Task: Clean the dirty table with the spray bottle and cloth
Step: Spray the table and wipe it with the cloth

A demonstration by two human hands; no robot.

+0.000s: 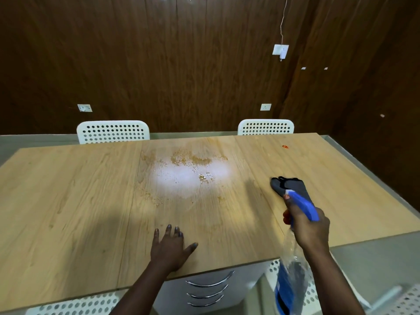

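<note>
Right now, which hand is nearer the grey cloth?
Right. The right hand, holding the spray bottle, is just in front of the cloth; the left hand lies flat, well to its left.

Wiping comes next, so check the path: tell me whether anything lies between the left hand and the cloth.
Nothing visible does. The left hand rests flat on the table near its front edge; the grey cloth lies further back and to its right. Between them is only tabletop, while the right hand holds the spray bottle beside that path.

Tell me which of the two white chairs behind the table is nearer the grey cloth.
The right-hand chair; the cloth lies on the table's right side, far from the left chair.
</note>
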